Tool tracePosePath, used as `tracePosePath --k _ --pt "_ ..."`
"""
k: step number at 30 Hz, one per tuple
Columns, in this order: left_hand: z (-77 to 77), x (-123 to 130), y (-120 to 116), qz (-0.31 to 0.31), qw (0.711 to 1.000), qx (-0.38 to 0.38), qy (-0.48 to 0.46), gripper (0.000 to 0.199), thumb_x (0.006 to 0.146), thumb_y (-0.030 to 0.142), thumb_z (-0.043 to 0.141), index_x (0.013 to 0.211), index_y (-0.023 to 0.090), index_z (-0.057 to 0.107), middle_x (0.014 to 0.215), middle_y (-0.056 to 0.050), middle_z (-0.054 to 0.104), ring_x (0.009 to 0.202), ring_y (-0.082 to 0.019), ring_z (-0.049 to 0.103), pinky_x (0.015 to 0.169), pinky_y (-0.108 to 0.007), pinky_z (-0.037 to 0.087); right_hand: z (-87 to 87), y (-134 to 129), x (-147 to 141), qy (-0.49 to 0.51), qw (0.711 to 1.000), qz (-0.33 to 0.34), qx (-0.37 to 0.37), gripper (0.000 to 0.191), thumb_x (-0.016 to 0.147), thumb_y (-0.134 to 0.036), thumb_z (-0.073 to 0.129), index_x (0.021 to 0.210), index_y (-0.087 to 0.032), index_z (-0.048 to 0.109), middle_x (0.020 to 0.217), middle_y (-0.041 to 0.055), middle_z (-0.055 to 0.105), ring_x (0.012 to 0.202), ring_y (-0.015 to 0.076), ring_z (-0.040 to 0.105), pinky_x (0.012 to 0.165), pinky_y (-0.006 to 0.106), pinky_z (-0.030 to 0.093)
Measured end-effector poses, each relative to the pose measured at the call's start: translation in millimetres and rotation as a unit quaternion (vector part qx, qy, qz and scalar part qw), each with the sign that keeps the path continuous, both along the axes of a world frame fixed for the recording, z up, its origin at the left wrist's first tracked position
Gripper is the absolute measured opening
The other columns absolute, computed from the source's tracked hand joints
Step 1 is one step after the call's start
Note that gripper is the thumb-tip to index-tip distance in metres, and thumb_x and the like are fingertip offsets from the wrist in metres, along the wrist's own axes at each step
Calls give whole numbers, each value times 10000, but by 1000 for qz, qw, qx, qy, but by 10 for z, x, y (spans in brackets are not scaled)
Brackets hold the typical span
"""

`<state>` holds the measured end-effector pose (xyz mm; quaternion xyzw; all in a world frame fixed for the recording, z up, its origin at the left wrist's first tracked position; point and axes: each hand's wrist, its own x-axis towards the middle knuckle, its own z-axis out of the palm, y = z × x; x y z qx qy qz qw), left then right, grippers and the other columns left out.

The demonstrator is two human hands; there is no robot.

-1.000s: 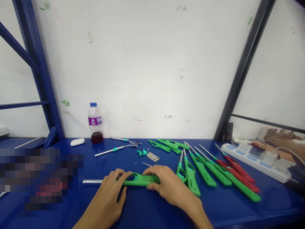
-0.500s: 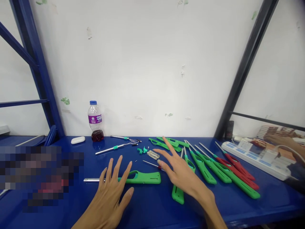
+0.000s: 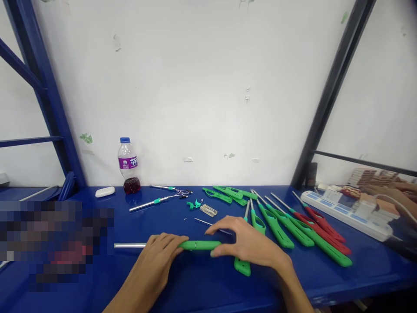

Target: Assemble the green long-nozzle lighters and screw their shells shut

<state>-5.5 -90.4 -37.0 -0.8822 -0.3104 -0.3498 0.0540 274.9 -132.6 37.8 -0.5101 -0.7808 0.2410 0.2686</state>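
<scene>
A green long-nosed lighter (image 3: 198,245) lies crosswise in front of me, turned onto its narrow edge, its metal tube pointing left. My left hand (image 3: 156,261) is closed over its middle, covering the trigger part. Around the lighter's right end curves my right hand (image 3: 250,243), thumb and fingers apart; whether the thumb touches it is hard to see. Behind the right hand is a screwdriver (image 3: 204,221), only its thin shaft showing. Farther back lie a clear fuel tank (image 3: 208,210), small teal parts (image 3: 196,203) and two metal lighter tubes (image 3: 150,203) with wires.
Several green lighters (image 3: 276,226) and red lighters (image 3: 325,226) fan out at the right, beside a white power strip (image 3: 348,217). Green shell halves (image 3: 218,195) lie at the back. A bottle (image 3: 128,169) and a white case (image 3: 104,191) stand near the wall. Another person's hand is at far right.
My left hand has gone from spread above the lighter to closed on it. The lighter has been turned onto its edge. My right hand has come lower, to the lighter's right end.
</scene>
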Motion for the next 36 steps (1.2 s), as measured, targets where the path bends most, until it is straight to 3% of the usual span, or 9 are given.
tracePosePath --k 4,6,9,14,17,21,24,30,36 --pt "139 -14 -92 30 998 17 -51 295 1085 201 398 1236 276 639 1028 -13 771 849 -208 712 760 -343 532 58 -50 -110 37 999 1 22 357 831 -476 837 1158 -340 786 1179 -21 765 1119 257 659 939 299 471" --pt "182 -22 -168 44 996 -1 -75 296 1090 227 398 1289 289 608 1090 -18 751 948 -213 706 859 -356 528 82 -71 -179 59 997 2 53 232 918 -455 754 1057 -276 804 1060 -13 785 990 224 686 874 280 472" --pt "207 -28 -246 57 995 -4 -86 361 1052 363 539 1409 307 547 1200 -39 713 1089 -251 682 993 -397 504 122 -127 -260 70 994 -7 81 260 938 -481 724 946 -232 796 953 -15 777 900 203 676 861 285 452" --pt "183 -19 -218 51 994 43 -87 473 1029 381 612 1484 306 504 1092 -39 688 971 -230 677 889 -341 528 186 -197 -294 64 994 0 91 348 897 -551 748 766 -229 758 773 -35 726 802 181 642 843 302 425" --pt "192 -6 -189 38 992 70 -95 345 1034 374 611 1362 274 570 1078 -41 706 969 -235 669 896 -349 507 197 -219 -313 83 990 13 117 310 859 -553 790 819 -245 792 766 -32 734 771 172 635 778 287 431" --pt "266 16 -206 12 990 78 -120 63 1026 240 590 1086 255 579 930 -6 699 850 -202 645 825 -329 494 164 -328 -450 98 975 57 190 316 841 -487 834 1090 -295 810 809 -35 756 745 153 650 752 266 451" --pt "298 25 -233 8 984 85 -159 198 993 136 606 894 254 482 810 33 648 739 -162 595 747 -294 487 124 -451 -614 72 966 118 219 255 930 -399 769 1174 -323 783 971 -23 786 858 140 700 850 249 457" --pt "279 10 -250 55 967 125 -214 284 981 94 654 877 254 444 795 45 630 697 -139 582 703 -288 479 114 -569 -692 2 975 182 126 416 882 -394 820 1284 -398 714 1147 -46 776 1074 173 701 1018 240 442" --pt "349 -13 -283 117 958 172 -199 293 953 107 705 874 255 464 795 44 692 695 -165 633 824 -392 446 130 -555 -482 -5 991 136 10 603 757 -528 878 1320 -559 664 1274 -83 740 1262 251 624 1072 314 477"
